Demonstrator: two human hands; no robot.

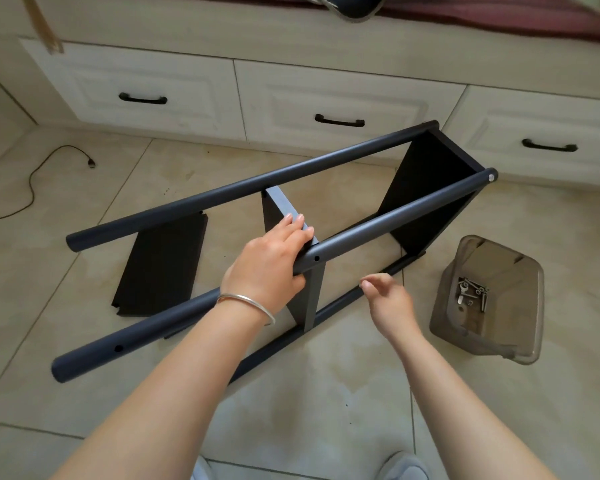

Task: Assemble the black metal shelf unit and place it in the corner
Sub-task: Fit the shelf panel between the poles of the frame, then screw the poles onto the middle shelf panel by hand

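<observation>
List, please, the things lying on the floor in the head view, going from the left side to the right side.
cable → loose black shelf panel → left hand on the shelf frame → right hand → clear plastic box with screws.

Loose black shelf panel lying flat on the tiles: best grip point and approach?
The flat black metal shelf panel lies flush on the tiled floor under the dark round post, so a top pinch probably won't work. Likely best: take the near short edge from the person's side, slide fingers under its lip, lift and draw it out.
</observation>
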